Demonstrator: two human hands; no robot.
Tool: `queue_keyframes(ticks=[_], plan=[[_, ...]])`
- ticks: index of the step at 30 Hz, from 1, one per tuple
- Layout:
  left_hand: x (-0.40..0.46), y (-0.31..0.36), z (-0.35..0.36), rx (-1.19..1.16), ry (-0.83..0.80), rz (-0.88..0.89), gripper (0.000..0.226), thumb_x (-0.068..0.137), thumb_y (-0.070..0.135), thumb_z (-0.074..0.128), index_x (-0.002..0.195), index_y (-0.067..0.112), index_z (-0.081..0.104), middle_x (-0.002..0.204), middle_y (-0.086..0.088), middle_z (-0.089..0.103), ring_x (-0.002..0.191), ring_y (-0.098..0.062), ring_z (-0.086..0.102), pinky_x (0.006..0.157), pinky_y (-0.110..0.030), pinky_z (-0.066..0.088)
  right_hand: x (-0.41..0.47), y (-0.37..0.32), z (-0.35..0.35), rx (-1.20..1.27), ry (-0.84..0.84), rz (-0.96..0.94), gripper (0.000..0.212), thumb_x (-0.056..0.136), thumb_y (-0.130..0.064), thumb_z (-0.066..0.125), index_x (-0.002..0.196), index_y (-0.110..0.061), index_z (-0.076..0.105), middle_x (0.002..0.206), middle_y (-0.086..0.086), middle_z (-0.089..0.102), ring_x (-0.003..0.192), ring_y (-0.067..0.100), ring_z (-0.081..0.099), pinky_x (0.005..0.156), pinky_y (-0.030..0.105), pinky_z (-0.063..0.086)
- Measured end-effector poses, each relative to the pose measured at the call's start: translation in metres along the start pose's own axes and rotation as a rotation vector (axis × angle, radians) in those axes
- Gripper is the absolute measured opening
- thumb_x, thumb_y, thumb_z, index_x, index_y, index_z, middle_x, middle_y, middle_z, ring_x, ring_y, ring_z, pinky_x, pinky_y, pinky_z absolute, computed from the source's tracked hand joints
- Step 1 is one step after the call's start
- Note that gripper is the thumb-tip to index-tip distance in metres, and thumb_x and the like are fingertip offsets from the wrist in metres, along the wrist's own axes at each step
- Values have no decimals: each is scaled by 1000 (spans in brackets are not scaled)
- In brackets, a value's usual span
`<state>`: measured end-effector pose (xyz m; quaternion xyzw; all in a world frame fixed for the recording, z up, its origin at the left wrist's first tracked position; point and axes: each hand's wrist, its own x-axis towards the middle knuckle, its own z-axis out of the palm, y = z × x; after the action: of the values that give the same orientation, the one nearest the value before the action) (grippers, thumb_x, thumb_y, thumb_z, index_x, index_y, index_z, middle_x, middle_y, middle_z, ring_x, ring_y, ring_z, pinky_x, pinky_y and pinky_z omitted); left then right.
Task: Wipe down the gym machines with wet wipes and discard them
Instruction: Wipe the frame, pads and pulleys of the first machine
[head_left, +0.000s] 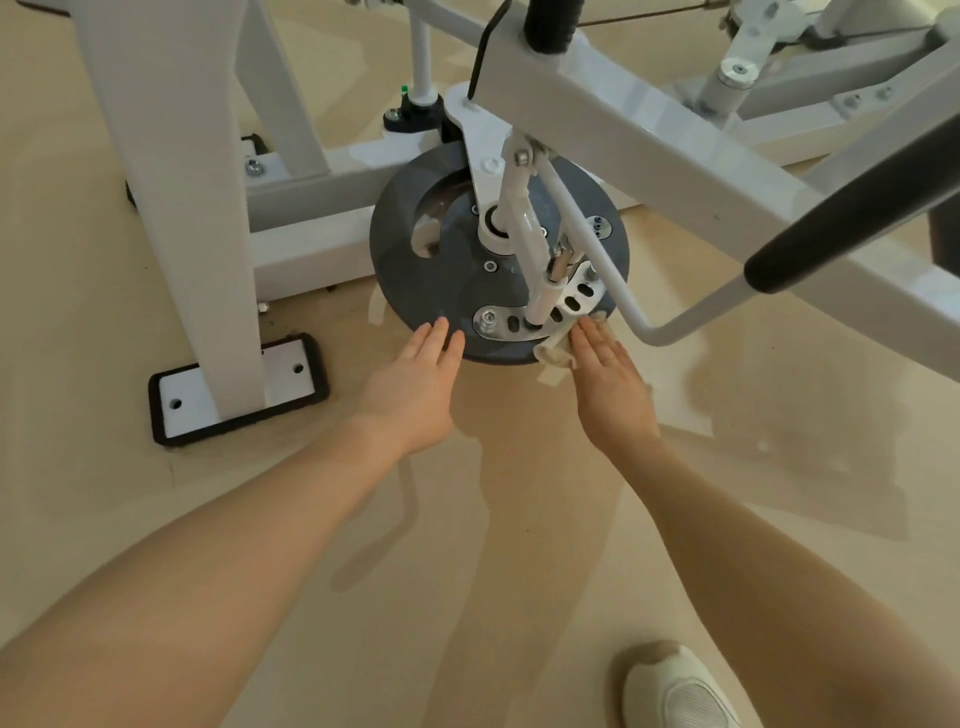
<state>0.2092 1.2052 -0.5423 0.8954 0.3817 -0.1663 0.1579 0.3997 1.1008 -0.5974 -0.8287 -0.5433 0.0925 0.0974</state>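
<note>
From the head camera, both bare forearms are reaching forward and down toward a white gym machine (613, 130) standing on a beige floor (519, 519). Low on the machine, a dark grey disc (441, 280) is facing the viewer, carrying a curved metal plate (540, 314) with a row of slots near its lower edge.

The right hand (608, 379) is lying flat with its fingers straight and together, pressing a crumpled white wet wipe (553, 353) against the disc's lower right rim, just beside the slotted plate. Part of the wipe is bunching out from under the fingers on their left side. A ring is showing on one finger.

The left hand (415, 384) is also lying open, fingers straight, with the fingertips (441, 332) touching the lower left rim of the disc; it is holding nothing.

A white bent bar with a black grip (852, 228) is crossing in front of the disc on the right. A black-edged foot plate (234, 389) is sitting on the floor at left, and a pale shoe (680, 691) is showing at the bottom right. No container is showing in this view.
</note>
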Motion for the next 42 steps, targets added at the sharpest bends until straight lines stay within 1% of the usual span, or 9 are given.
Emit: queue_keyframes(ticks=[7, 12, 16, 20, 24, 26, 30, 35, 42], plan=[[6, 17, -9, -29, -39, -95, 72, 88, 14, 45, 149, 23, 8, 156, -8, -5, 145, -23, -4, 106, -38, 32, 23, 7, -3, 81, -45, 135, 54, 99, -19, 31, 150, -22, 13, 154, -3, 23, 127, 35, 40, 98, 44, 39], [10, 28, -21, -55, -60, -162, 64, 87, 12, 44, 147, 21, 22, 152, -9, 10, 142, -26, 10, 101, -38, 37, -6, 9, -12, -67, -139, -231, 55, 100, -10, 32, 150, -12, 11, 156, 8, 17, 142, 28, 18, 118, 38, 11], [10, 27, -27, -90, -103, -188, 65, 89, 9, 39, 148, 26, 19, 156, -5, 3, 142, -24, 13, 102, -35, 36, 20, 15, -27, 116, -160, 23, 45, 98, -16, 34, 143, -10, 31, 145, 11, 34, 127, 30, 38, 106, 41, 35], [8, 27, -28, -83, -115, -184, 67, 90, 7, 36, 149, 29, 13, 157, -2, -2, 143, -22, 9, 100, -33, 37, 48, 24, -40, 366, -153, 148, 44, 93, -1, 43, 137, -6, 40, 142, 10, 42, 125, 6, 37, 92, 4, 32], [6, 27, -24, -119, -103, -195, 71, 89, 3, 36, 149, 29, 9, 157, -1, -6, 144, -19, 2, 100, -32, 37, 24, 24, -38, 239, -153, 82, 40, 100, -24, 33, 140, -21, 36, 140, 5, 43, 115, 20, 47, 94, 28, 39], [3, 28, -20, -163, -89, -194, 74, 88, 0, 36, 150, 28, 7, 157, 0, -9, 144, -18, -3, 103, -32, 35, 6, 18, -30, 82, -218, -12, 51, 98, -14, 32, 148, -23, 21, 151, 7, 30, 127, 29, 39, 103, 42, 37], [0, 24, -13, -229, -66, -185, 76, 87, -4, 33, 150, 29, 6, 157, 3, -13, 144, -15, -9, 109, -33, 30, -14, -7, -11, 53, -187, -242, 60, 91, 8, 35, 148, -7, 21, 154, 12, 24, 142, 31, 21, 113, 40, 27], [-1, 1, -10, -348, -8, -111, 68, 91, -6, 31, 150, 21, 10, 158, 4, -4, 145, -12, -1, 115, -28, 12, -26, -47, 8, 45, -178, -438, 53, 79, -4, 31, 127, -1, 55, 132, 13, 55, 120, 28, 54, 99, 46, 42], [1, -33, -17, -399, 167, -72, 66, 92, -2, 40, 149, 18, 13, 158, 4, 3, 143, -16, 15, 113, -31, 25, 22, -107, -23, 321, 54, -418, 52, 88, 11, 37, 139, 1, 38, 148, 15, 35, 138, 29, 30, 112, 36, 25]])
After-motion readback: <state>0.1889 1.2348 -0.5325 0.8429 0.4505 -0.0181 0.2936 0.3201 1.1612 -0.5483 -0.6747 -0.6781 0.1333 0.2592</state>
